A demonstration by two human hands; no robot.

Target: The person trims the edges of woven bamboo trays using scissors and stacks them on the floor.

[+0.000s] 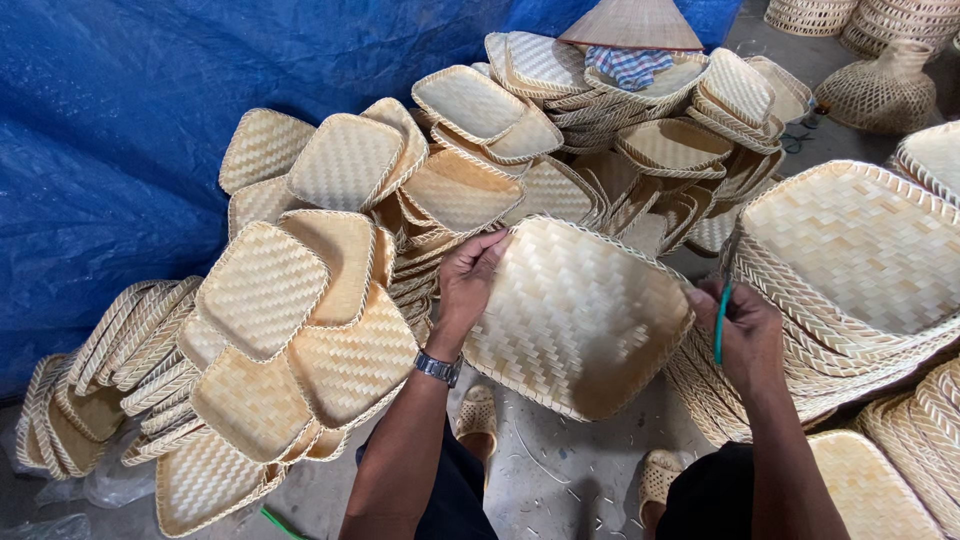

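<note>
My left grip [470,275] clamped on woven tray's [580,320] left rim, my right grip [745,330] pinching green strip [720,322] at its right edge, tray stacks [300,330] beside, concrete floor [550,470] beneath.

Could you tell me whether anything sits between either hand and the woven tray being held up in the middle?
Nothing visible does. The left hand grips the woven tray directly at its left edge, and the right hand, holding a green tool, touches its right edge.

Concrete floor [560,470]: woven tray piles [300,330], fibre scraps [535,462], blue tarp [110,170].
</note>
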